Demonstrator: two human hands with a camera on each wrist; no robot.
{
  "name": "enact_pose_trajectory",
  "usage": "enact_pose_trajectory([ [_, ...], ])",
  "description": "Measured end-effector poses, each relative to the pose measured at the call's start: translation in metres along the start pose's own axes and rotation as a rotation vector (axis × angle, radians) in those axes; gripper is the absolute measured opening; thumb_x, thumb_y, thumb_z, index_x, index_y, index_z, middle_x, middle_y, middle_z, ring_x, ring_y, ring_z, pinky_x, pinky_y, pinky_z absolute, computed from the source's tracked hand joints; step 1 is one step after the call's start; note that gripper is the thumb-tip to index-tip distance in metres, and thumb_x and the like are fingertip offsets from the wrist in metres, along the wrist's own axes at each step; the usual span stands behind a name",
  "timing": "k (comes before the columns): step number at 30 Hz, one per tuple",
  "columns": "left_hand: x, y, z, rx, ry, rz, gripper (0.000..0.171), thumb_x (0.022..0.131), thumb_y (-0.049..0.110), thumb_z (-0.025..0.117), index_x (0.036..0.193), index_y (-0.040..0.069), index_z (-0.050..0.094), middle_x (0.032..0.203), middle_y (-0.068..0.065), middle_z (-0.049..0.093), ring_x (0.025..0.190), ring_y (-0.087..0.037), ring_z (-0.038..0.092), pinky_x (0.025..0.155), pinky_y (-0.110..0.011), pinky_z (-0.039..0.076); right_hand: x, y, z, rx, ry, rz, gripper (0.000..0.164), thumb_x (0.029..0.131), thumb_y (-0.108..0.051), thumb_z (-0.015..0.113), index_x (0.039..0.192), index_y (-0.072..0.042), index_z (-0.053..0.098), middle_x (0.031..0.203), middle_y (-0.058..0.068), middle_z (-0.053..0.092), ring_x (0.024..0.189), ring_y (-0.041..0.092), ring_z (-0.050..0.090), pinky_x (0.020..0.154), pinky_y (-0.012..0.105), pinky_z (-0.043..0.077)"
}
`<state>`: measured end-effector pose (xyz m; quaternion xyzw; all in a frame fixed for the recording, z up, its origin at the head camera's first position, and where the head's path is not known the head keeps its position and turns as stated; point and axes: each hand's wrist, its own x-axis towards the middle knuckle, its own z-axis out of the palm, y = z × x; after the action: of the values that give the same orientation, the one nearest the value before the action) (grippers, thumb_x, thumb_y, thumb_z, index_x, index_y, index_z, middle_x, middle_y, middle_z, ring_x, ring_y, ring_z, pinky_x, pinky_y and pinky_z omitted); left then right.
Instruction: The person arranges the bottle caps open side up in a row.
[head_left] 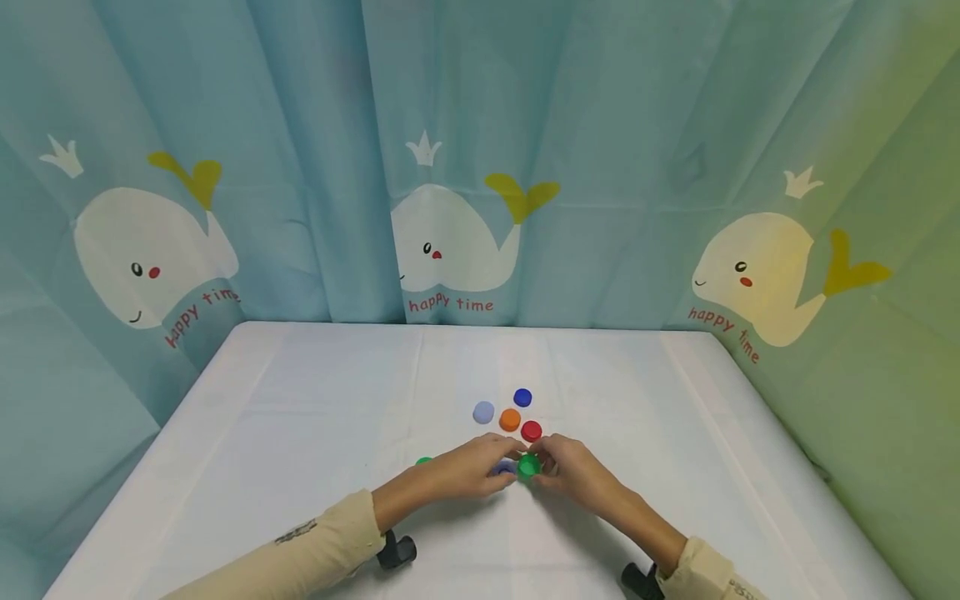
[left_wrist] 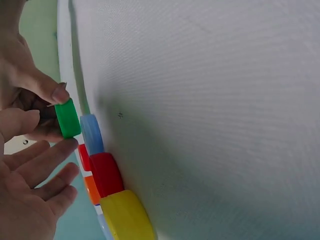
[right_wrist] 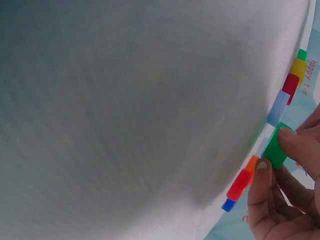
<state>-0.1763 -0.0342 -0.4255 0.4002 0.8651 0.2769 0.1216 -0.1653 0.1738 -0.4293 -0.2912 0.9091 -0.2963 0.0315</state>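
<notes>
A green bottle cap [head_left: 528, 467], hollow side up, is pinched between the thumb and fingers of my right hand [head_left: 570, 471]. My left hand [head_left: 476, 467] is close on its other side with fingers loosely extended; in the left wrist view its fingertips [left_wrist: 71, 144] lie just below the green cap [left_wrist: 68, 119], and whether they touch it I cannot tell. Beside the held cap is a light blue cap [left_wrist: 91, 134], followed in a row by a red cap [left_wrist: 106, 174] and a yellow cap [left_wrist: 127, 216]. The left hand hides most of this row in the head view.
Farther back lie a dark blue cap [head_left: 522, 397], a pale blue cap [head_left: 483, 412], an orange cap [head_left: 510, 419] and a red cap [head_left: 532, 431]. Another green cap [head_left: 423, 460] peeks out behind the left wrist. A white-covered table [head_left: 300, 400] meets a whale-print curtain [head_left: 600, 250].
</notes>
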Motion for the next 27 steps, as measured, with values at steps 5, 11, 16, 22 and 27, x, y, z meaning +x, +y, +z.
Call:
enact_pose_trajectory([
  [5, 0.001, 0.002, 0.000, 0.014, -0.033, -0.037, 0.040, 0.092, 0.019, 0.061, 0.128, 0.007, 0.051, 0.124, 0.000, 0.058, 0.121, -0.016, 0.046, 0.100, -0.028, 0.038, 0.000, 0.001, 0.001, -0.027, -0.018, -0.008, 0.032, 0.071, 0.001, 0.079, 0.097, 0.003, 0.062, 0.082, 0.002, 0.059, 0.071, 0.014, 0.059, 0.063, 0.021, 0.050],
  [11, 0.001, 0.005, 0.000, 0.017, -0.056, -0.029, 0.047, 0.093, 0.020, 0.060, 0.135, 0.007, 0.045, 0.120, -0.001, 0.061, 0.119, -0.017, 0.047, 0.100, -0.028, 0.037, 0.001, 0.002, 0.005, -0.033, -0.036, 0.007, 0.031, 0.070, 0.002, 0.080, 0.095, 0.003, 0.062, 0.081, 0.002, 0.059, 0.069, 0.012, 0.057, 0.061, 0.020, 0.050],
  [16, 0.000, 0.006, 0.000, 0.021, -0.061, -0.018, 0.048, 0.093, 0.021, 0.059, 0.136, 0.007, 0.043, 0.118, -0.001, 0.062, 0.117, -0.016, 0.049, 0.099, -0.027, 0.038, 0.001, 0.001, 0.007, -0.042, -0.045, 0.028, 0.031, 0.069, 0.003, 0.080, 0.094, 0.002, 0.061, 0.081, 0.001, 0.059, 0.069, 0.011, 0.057, 0.061, 0.020, 0.049],
  [22, 0.001, 0.005, 0.000, 0.031, -0.068, -0.005, 0.048, 0.093, 0.021, 0.060, 0.136, 0.006, 0.044, 0.118, -0.001, 0.061, 0.117, -0.016, 0.049, 0.098, -0.026, 0.039, 0.002, -0.003, 0.007, -0.056, -0.048, 0.074, 0.030, 0.068, 0.004, 0.081, 0.091, 0.002, 0.062, 0.079, 0.002, 0.060, 0.069, 0.013, 0.057, 0.062, 0.022, 0.051],
  [27, 0.000, 0.006, 0.000, 0.027, -0.078, -0.013, 0.048, 0.092, 0.022, 0.061, 0.135, 0.007, 0.045, 0.117, -0.001, 0.060, 0.114, -0.014, 0.050, 0.096, -0.025, 0.041, 0.004, -0.009, 0.009, -0.063, -0.055, 0.128, 0.028, 0.068, 0.004, 0.081, 0.091, 0.003, 0.064, 0.077, 0.004, 0.061, 0.069, 0.015, 0.058, 0.065, 0.027, 0.053],
])
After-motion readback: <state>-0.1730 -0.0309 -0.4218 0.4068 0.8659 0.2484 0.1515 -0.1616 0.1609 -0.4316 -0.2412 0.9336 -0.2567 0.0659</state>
